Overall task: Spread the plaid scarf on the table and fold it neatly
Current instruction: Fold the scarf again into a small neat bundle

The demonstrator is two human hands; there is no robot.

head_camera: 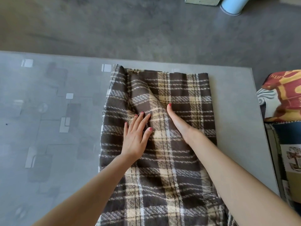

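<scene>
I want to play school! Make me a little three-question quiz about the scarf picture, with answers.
1. True or false: the scarf lies flat with no wrinkle at all.
2. Which hand lies palm down with spread fingers? A) left hand B) right hand
3. Fill in: the scarf lies on the grey ____.

Key:
1. False; a raised wrinkle runs between the hands.
2. A; the right hand stands on its edge.
3. table
</scene>
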